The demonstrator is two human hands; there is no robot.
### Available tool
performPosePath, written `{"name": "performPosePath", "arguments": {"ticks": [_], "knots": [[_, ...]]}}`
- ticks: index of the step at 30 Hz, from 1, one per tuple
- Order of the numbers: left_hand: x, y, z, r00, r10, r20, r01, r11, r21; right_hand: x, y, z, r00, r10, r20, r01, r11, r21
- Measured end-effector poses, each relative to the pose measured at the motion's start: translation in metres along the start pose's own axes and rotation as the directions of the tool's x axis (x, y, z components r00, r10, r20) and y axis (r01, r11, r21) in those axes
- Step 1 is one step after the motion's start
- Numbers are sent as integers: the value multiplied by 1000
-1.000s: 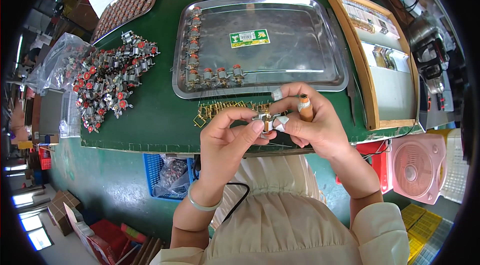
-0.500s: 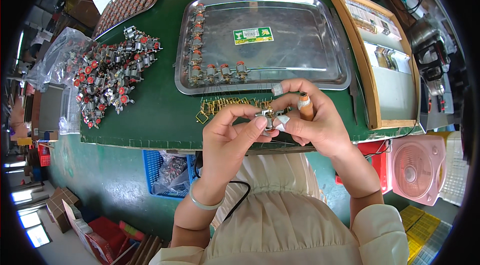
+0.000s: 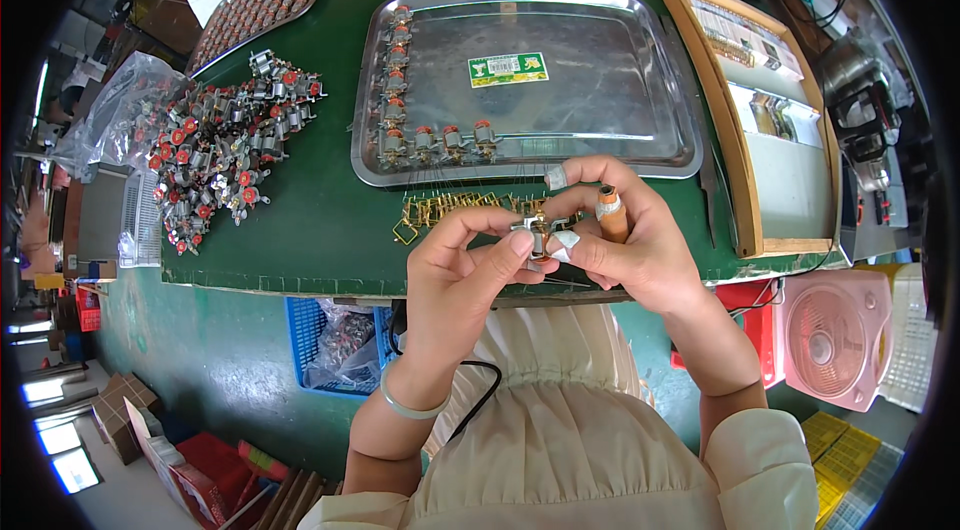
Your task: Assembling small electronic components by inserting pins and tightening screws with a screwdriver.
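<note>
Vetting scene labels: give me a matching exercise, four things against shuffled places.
Things
1. brown handle
2. gold frames
3. red-silver pile
4. wooden box

Places
A. right of the big tray
B. left of the big tray
C. in the right hand
D. lying on the big tray's near side

Pairs: 1-C, 2-D, 3-B, 4-A

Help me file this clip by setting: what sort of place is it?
Probably a small assembly workshop: a heap of small metal parts lies on a green bench, and similar parts stand in rows along two sides of a metal tray.
</note>
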State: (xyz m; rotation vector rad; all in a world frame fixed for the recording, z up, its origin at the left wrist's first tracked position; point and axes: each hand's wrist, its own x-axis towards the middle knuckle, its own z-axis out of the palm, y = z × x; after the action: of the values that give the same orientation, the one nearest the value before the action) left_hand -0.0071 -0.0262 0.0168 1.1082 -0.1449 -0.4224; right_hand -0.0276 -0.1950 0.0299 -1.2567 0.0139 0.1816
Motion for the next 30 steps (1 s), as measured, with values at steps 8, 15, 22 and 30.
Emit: {"name": "performPosePath", "arguments": {"ticks": [8, 15, 22, 30], "knots": [[-3, 5, -2, 999, 32, 18, -32, 999, 27, -1, 7, 1, 994, -93, -58, 81, 980, -180], [-11, 6, -28, 994, 89, -64, -88, 996, 22, -5, 0, -1, 922, -386, -18, 294, 731, -616], [-16, 2, -28, 986, 88, -140, -108, 984, -144, -18, 7, 1, 983, -161, -87, 151, 982, -109], [-13, 2, -21, 979, 17, -202, -109, 885, -453, -15, 39, 30, 762, -636, 126, 561, 549, -620]]}}
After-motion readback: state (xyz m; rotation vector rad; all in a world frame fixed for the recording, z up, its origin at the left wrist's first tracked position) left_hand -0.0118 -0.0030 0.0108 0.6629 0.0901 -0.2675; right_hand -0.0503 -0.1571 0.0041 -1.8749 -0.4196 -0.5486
